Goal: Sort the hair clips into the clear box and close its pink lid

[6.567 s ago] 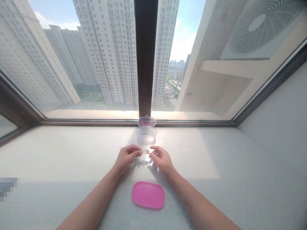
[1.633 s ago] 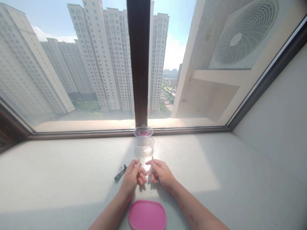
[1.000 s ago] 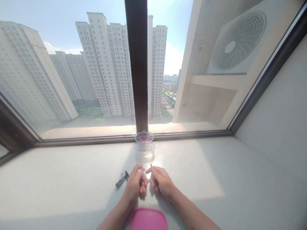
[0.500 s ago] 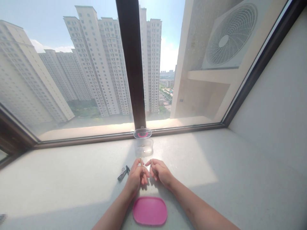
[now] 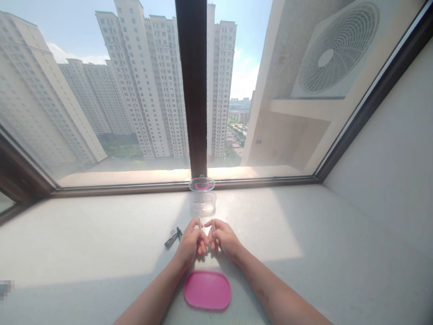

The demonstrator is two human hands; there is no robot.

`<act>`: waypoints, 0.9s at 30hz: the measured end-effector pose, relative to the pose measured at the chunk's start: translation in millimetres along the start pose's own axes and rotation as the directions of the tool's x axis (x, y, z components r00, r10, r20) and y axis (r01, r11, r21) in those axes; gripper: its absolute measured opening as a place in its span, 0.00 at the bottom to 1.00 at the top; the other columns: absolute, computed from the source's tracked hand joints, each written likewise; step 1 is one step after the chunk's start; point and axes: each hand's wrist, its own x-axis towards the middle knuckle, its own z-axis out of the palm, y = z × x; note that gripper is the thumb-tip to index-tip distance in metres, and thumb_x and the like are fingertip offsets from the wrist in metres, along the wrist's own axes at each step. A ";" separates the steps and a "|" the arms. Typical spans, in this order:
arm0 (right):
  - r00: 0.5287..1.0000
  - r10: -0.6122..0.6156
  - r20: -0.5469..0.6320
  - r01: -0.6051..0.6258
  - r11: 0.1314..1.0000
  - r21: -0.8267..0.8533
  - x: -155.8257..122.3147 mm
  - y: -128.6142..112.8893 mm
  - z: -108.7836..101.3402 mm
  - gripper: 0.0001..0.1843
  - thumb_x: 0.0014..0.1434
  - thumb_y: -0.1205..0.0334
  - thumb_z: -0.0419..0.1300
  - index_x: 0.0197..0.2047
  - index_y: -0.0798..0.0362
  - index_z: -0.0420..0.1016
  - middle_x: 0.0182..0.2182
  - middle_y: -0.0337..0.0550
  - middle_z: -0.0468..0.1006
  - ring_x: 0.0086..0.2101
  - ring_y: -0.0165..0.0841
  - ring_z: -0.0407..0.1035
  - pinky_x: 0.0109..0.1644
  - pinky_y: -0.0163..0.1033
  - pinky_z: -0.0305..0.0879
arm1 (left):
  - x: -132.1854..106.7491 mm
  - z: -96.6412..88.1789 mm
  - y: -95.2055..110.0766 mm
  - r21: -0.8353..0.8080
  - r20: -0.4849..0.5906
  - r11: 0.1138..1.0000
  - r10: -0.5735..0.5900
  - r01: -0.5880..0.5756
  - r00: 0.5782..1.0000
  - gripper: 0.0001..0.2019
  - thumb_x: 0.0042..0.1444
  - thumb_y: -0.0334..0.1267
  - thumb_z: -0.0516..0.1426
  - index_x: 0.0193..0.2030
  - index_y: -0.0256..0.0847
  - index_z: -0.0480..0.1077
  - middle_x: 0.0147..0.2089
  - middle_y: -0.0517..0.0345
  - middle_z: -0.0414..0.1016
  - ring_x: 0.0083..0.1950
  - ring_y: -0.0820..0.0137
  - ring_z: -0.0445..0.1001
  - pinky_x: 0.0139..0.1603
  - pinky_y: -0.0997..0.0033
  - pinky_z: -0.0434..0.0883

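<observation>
Between the fingers of my left hand [image 5: 191, 242] is a slim, gold-coloured clip-like piece [image 5: 200, 224], pointing toward the window. A similar slim piece [image 5: 213, 225] is pinched by my right hand [image 5: 226, 238]. Both hands are close together above the sill, their lower fingers curled and almost touching. Left of my left hand lie black hair clips [image 5: 171, 241], one partly hidden behind that hand, and a small ring-shaped item [image 5: 172, 232]. Just beyond my fingertips stands a clear plastic box [image 5: 193, 205], its lid [image 5: 202, 184] with a pink handle raised. Small items inside it are too tiny to name.
A pink oval tray [image 5: 207, 291] lies between my forearms on the white sill [image 5: 111, 253]. Dark window frame [image 5: 199, 113] runs up behind the box, and a white wall [image 5: 389, 180] closes off the right side. A blurred patch [image 5: 5, 289] shows at the far left edge.
The camera view has shifted a little, so the sill items sit slightly higher in the picture. My hands keep their pinches, with both slim pieces now held more upright.
</observation>
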 end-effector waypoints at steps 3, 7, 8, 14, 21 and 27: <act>1.000 0.001 -0.001 0.000 0.999 0.036 0.6 -0.1 -1.1 0.20 0.41 0.68 0.55 0.42 0.56 0.68 0.21 0.35 0.72 0.17 0.26 0.65 0.18 0.29 0.56 | 2.0 0.0 -2.3 -0.018 -0.007 1.000 -0.011 0.011 1.000 0.09 0.49 0.37 0.49 0.39 0.41 0.58 0.19 0.63 0.72 0.14 0.75 0.66 0.13 0.83 0.53; 1.000 -0.002 -0.006 0.002 0.995 0.098 2.1 1.0 -2.3 0.20 0.44 0.67 0.60 0.43 0.55 0.68 0.23 0.36 0.74 0.20 0.28 0.68 0.21 0.30 0.60 | 3.9 -2.6 -4.4 -0.052 0.002 0.999 0.003 -0.003 1.000 0.08 0.52 0.41 0.50 0.38 0.41 0.57 0.19 0.63 0.72 0.14 0.76 0.66 0.13 0.83 0.53; 1.000 -0.003 -0.004 0.003 0.994 0.105 2.4 1.4 -2.7 0.20 0.44 0.67 0.61 0.43 0.55 0.68 0.23 0.36 0.74 0.21 0.28 0.68 0.22 0.30 0.61 | 4.3 -3.4 -4.8 -0.053 0.005 0.999 0.006 -0.006 1.000 0.08 0.54 0.42 0.50 0.38 0.41 0.58 0.19 0.63 0.72 0.14 0.76 0.66 0.13 0.83 0.53; 0.999 -0.020 -0.026 0.022 0.994 0.104 3.6 2.6 -4.5 0.20 0.46 0.62 0.66 0.43 0.55 0.69 0.26 0.40 0.77 0.23 0.29 0.71 0.25 0.32 0.66 | 8.0 -7.5 -8.3 -0.080 -0.022 0.996 0.033 -0.034 0.999 0.10 0.57 0.44 0.52 0.39 0.40 0.59 0.21 0.64 0.71 0.15 0.77 0.66 0.13 0.84 0.55; 0.998 -0.029 -0.059 0.034 0.996 0.085 5.0 1.3 -5.5 0.17 0.51 0.51 0.66 0.35 0.57 0.72 0.27 0.46 0.79 0.24 0.30 0.73 0.21 0.28 0.63 | 9.8 -8.5 -7.1 -0.125 -0.030 0.992 0.012 -0.016 0.999 0.12 0.58 0.46 0.54 0.40 0.40 0.61 0.21 0.64 0.71 0.16 0.77 0.67 0.14 0.84 0.56; 0.998 -0.010 -0.055 0.013 0.999 0.051 3.0 -0.4 -6.5 0.19 0.52 0.49 0.66 0.36 0.58 0.72 0.29 0.48 0.81 0.26 0.32 0.76 0.21 0.28 0.64 | 10.5 -7.6 -5.9 -0.153 -0.059 0.988 0.023 -0.032 0.998 0.12 0.56 0.45 0.55 0.38 0.39 0.62 0.20 0.64 0.70 0.15 0.77 0.66 0.13 0.84 0.56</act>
